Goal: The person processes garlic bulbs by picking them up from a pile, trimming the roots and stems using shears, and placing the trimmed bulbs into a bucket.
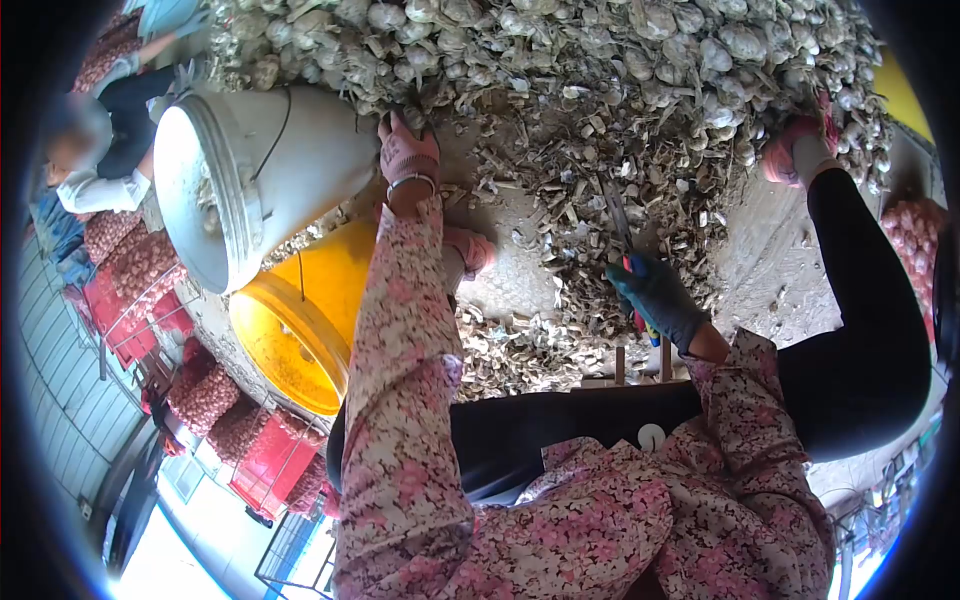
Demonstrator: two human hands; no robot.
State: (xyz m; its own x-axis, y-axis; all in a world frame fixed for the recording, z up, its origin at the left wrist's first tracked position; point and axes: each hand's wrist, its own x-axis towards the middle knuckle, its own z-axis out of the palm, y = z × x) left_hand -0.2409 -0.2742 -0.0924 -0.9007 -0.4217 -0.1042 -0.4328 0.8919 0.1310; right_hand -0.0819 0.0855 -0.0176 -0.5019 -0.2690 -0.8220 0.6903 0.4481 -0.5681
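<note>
My left hand, in a pink glove, reaches to the near edge of a big heap of garlic bulbs. Its fingers look spread at the bulbs, and I see nothing clearly held in them; the fingertips are partly hidden. My right hand, in a dark teal glove, is closed around the red and blue handles of a pair of shears. The shears' blades point away from me, above a litter of cut garlic stems on the ground.
A white bucket and a yellow bucket lie tipped at the left. My pink shoes flank the litter. Another person works at far left, near net sacks of garlic. Another yellow container stands at right.
</note>
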